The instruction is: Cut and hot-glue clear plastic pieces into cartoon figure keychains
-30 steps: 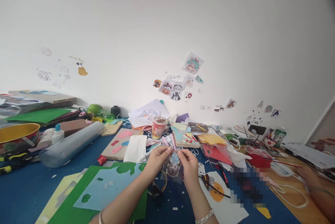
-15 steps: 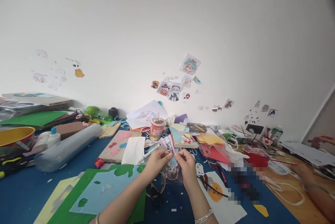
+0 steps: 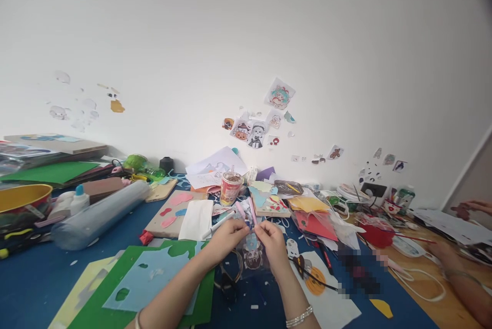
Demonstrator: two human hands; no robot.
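Observation:
My left hand (image 3: pixel 226 237) and my right hand (image 3: pixel 272 239) meet over the blue table (image 3: pixel 38 278), fingers pinched together on the top edge of a small clear plastic sleeve (image 3: pixel 251 253) with a cartoon figure printed on it. The sleeve hangs down between the two hands. A silver bracelet (image 3: pixel 300 317) circles my right wrist. Just beyond the fingers lie a white marker (image 3: pixel 219 223) and pink pens (image 3: pixel 249 209).
Green and light-blue foam sheets (image 3: pixel 146 280) lie at the lower left, a clear tube (image 3: pixel 102 213) and a yellow bowl (image 3: pixel 23 198) farther left. A red cup (image 3: pixel 230 188), coloured paper and stickers crowd the back. Another person's arm (image 3: pixel 461 280) rests at the right.
My hands have drawn slightly closer together on the sleeve's top edge. The view has shifted a little; nothing else has moved.

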